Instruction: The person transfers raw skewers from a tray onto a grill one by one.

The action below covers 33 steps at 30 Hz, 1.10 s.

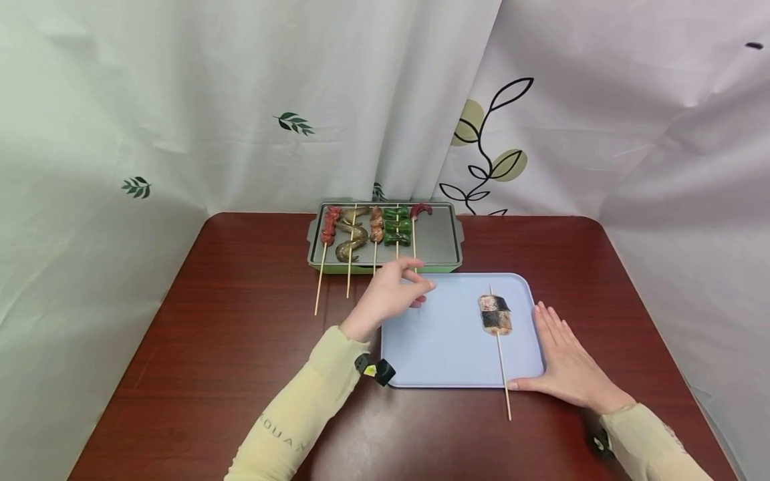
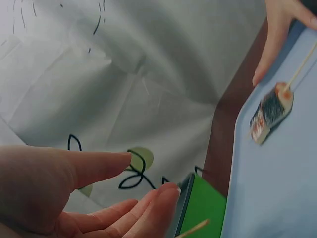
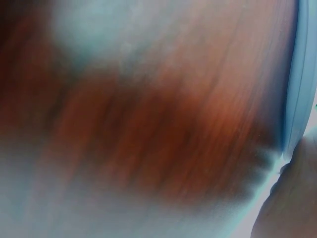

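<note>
My left hand (image 1: 394, 294) hovers over the far left corner of the light blue tray (image 1: 445, 347), near the sticks of the skewers. The left wrist view shows a gap between its thumb (image 2: 101, 166) and fingers, with a stick end (image 2: 195, 228) just beyond the fingertips. Fingers spread, my right hand (image 1: 565, 357) rests against the tray's right edge, thumb at the near edge. On the tray lies a skewer of pale pieces with dark bands (image 1: 495, 314), its stick jutting over the near edge. The right wrist view is mostly blurred tabletop.
Behind the blue tray, a green-sided grill pan (image 1: 439, 234) holds a red meat skewer (image 1: 329, 226), a brown curled skewer (image 1: 351, 234), a pinkish-brown chunk skewer (image 1: 376, 224), a green pepper skewer (image 1: 397, 227) and a dark red curved piece on a stick (image 1: 420, 210). Curtains surround the table (image 1: 210, 321).
</note>
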{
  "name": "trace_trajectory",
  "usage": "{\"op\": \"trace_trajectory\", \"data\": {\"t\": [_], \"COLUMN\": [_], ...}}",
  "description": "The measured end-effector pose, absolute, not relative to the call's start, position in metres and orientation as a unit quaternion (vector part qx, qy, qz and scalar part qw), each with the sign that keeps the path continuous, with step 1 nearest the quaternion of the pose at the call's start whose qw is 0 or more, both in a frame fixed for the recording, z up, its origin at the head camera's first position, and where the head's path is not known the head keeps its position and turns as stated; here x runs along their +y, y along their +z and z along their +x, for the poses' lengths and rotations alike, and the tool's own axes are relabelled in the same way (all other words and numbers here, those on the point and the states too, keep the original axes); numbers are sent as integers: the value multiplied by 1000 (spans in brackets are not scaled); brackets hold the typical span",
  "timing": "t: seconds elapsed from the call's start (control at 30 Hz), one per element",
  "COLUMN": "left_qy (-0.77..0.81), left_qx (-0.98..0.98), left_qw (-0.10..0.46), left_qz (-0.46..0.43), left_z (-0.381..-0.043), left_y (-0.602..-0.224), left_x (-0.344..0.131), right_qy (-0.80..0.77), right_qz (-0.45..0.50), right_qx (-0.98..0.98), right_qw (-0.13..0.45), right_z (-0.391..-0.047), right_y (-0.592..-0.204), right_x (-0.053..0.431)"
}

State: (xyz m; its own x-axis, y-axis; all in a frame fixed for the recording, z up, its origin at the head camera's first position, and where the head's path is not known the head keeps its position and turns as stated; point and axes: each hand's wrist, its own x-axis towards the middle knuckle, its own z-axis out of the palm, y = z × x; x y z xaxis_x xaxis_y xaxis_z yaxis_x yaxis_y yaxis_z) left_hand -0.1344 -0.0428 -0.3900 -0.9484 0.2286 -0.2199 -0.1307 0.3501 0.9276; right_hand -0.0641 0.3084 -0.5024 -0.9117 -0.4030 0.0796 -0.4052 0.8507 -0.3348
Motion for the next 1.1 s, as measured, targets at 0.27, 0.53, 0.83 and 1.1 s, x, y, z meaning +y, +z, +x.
{"op": "trace_trajectory", "data": {"t": [0.27,0.53,0.83,1.1], "left_qy": [570,589,598,624], "left_qx": [801,779,762,727], "left_qw": [165,196,231,285], "left_qz": [82,85,88,48], "left_z": [-113,-95,-83,-77], "left_y": [-395,-417,-442,-460], "left_x": [-22,-3,16,34], "right_qy": [175,174,176,178], "right_qz": [209,205,202,207], "right_qx": [-962,-963,-963,-962], "right_qw": [2,-2,-6,-1], "right_z": [-65,-65,-64,-64], "right_y": [-502,-502,-502,-502], "right_x": [308,309,309,308]}}
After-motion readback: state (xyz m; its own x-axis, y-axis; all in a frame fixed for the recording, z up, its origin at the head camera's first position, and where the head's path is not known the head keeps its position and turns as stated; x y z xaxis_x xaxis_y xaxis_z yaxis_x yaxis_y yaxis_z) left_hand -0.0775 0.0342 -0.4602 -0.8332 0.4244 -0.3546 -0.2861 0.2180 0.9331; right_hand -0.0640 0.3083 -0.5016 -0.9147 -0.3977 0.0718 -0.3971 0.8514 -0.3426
